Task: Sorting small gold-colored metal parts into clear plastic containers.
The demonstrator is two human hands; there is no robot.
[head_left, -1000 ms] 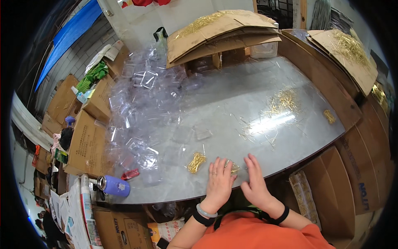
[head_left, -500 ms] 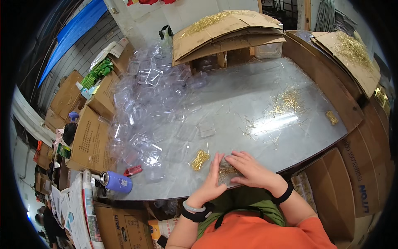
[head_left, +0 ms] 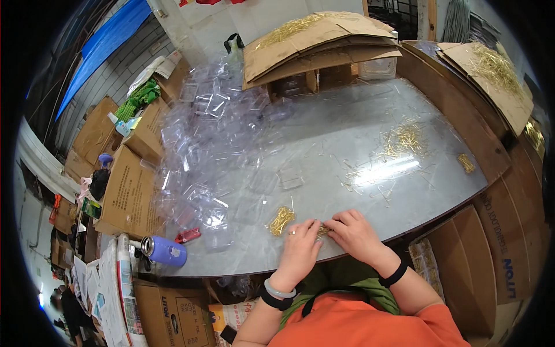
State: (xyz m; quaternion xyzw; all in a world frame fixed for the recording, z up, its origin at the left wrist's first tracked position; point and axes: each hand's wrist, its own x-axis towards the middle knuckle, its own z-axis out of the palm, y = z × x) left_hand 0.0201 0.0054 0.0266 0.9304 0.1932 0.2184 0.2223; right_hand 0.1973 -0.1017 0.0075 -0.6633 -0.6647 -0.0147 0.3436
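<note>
Pins [head_left: 322, 230] sit pinched between left hand [head_left: 300, 250] and right hand [head_left: 354, 234], just right of the gold pile [head_left: 281, 220]. Keep fingertips low on the surface [head_left: 324, 156] so none slip.

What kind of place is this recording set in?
Probably a small packing workshop or warehouse: a heap of clear plastic cases on a worktable, piles of small gold pins, and stacked cardboard boxes alongside.

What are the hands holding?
Both hands, left hand and right hand, pinch a small bundle of gold pins between their fingertips.
</note>
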